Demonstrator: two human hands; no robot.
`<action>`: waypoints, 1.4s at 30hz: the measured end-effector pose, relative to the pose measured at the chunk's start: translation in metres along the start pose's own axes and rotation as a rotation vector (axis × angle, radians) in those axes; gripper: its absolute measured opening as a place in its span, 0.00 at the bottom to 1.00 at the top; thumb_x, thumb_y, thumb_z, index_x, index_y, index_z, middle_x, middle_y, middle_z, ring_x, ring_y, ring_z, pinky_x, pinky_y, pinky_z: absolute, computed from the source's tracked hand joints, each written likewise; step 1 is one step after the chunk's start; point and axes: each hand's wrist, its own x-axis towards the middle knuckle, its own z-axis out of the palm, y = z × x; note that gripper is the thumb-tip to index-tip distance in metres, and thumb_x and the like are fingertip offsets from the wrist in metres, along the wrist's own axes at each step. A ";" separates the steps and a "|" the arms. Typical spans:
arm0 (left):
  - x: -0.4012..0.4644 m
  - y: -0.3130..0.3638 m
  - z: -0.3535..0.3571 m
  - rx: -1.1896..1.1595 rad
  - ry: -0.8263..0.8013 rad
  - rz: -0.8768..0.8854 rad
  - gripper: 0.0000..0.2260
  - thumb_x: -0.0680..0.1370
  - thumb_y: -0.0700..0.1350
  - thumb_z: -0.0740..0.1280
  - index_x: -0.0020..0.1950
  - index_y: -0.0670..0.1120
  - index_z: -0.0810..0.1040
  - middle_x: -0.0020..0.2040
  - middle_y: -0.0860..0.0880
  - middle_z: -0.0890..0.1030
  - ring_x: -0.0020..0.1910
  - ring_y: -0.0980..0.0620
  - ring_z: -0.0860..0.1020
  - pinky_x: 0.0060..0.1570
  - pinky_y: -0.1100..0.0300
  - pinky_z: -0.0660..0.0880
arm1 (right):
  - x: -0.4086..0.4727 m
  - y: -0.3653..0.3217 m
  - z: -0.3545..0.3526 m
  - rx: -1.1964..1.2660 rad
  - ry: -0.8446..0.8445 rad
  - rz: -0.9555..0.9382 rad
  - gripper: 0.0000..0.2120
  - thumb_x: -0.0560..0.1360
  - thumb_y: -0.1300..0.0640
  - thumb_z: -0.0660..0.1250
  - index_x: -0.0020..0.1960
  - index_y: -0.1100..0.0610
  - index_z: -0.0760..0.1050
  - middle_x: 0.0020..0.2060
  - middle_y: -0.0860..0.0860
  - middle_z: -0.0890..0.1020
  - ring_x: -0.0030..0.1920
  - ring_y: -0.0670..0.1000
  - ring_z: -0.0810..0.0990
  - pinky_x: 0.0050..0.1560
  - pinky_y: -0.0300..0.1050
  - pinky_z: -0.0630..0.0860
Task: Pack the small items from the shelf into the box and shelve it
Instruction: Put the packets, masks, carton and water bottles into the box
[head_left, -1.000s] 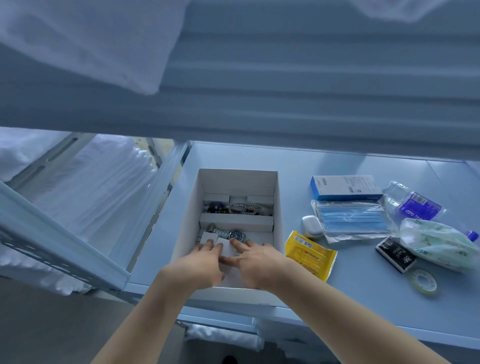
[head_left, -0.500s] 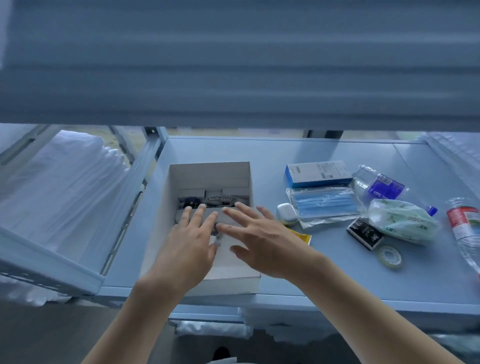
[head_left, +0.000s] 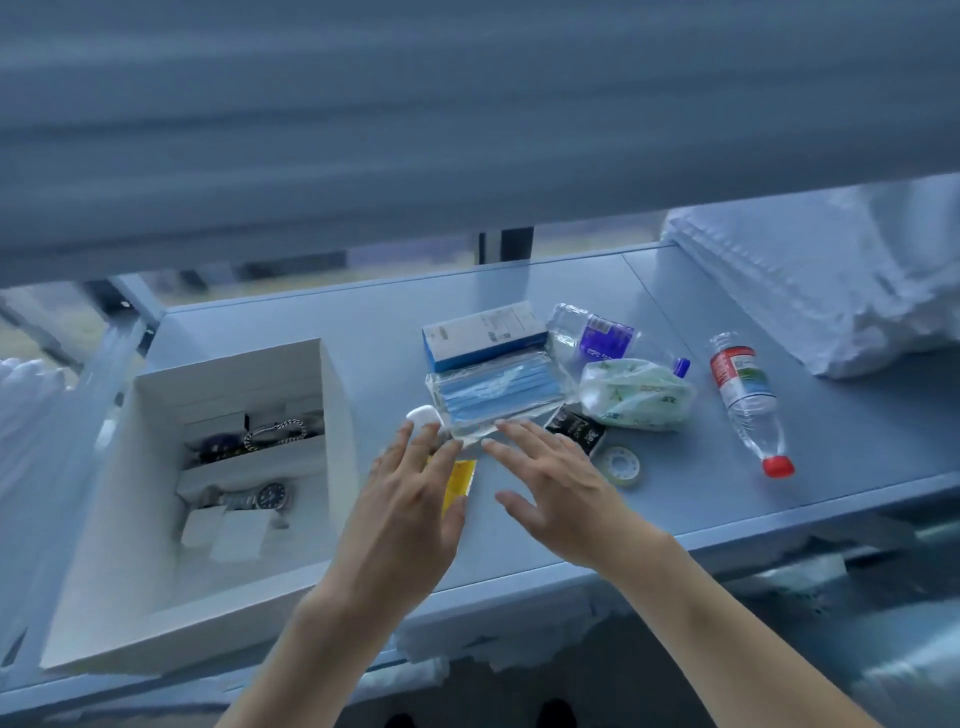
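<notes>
Head view, nearest first: both forearms reach over the front edge of the blue shelf (head_left: 675, 519). The left hand (head_left: 410, 514) hovers with fingers spread and straight above a yellow sachet (head_left: 460, 480), its fingertips close to a white earbud case (head_left: 422, 415); it holds nothing. The right hand (head_left: 561, 488) is likewise flat and empty, its fingertips at the near edge of a clear pack of blue face masks (head_left: 498, 397).

Judging by this, the step in hand is picking the next loose item, probably the sachet or the earbud case; that calls for curling the fingers round one small thing and carrying it left.

To the left stands the open white box (head_left: 332, 395). Its near compartment holds a wristwatch (head_left: 260, 496) and small white packets (head_left: 223, 530); the compartment behind holds a chain bracelet (head_left: 275, 432) and something dark.

Farther right lie a black packet (head_left: 574, 426), a tape roll (head_left: 622, 463), a tissue pack (head_left: 636, 395), a blue carton (head_left: 483, 332) and two plastic bottles, one with a red cap (head_left: 748, 400).
</notes>
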 end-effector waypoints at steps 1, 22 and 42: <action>0.005 0.008 0.009 0.018 -0.018 0.009 0.26 0.80 0.50 0.67 0.78 0.51 0.67 0.80 0.48 0.64 0.81 0.44 0.58 0.78 0.48 0.61 | -0.006 0.016 0.002 -0.015 -0.011 0.049 0.30 0.82 0.44 0.61 0.82 0.46 0.57 0.83 0.47 0.55 0.82 0.50 0.51 0.80 0.54 0.53; 0.006 0.013 0.103 0.157 -0.184 -0.381 0.33 0.80 0.59 0.65 0.82 0.61 0.54 0.81 0.52 0.60 0.73 0.43 0.61 0.72 0.47 0.68 | -0.016 0.133 0.038 0.066 -0.006 0.090 0.29 0.80 0.49 0.66 0.80 0.46 0.64 0.82 0.44 0.56 0.80 0.48 0.58 0.74 0.50 0.61; 0.013 0.055 0.125 -0.062 -0.109 -0.156 0.30 0.77 0.54 0.73 0.78 0.61 0.68 0.77 0.51 0.68 0.76 0.48 0.65 0.74 0.51 0.65 | -0.061 0.156 0.054 0.302 0.364 0.009 0.07 0.77 0.66 0.71 0.50 0.55 0.82 0.70 0.46 0.78 0.66 0.48 0.76 0.66 0.55 0.73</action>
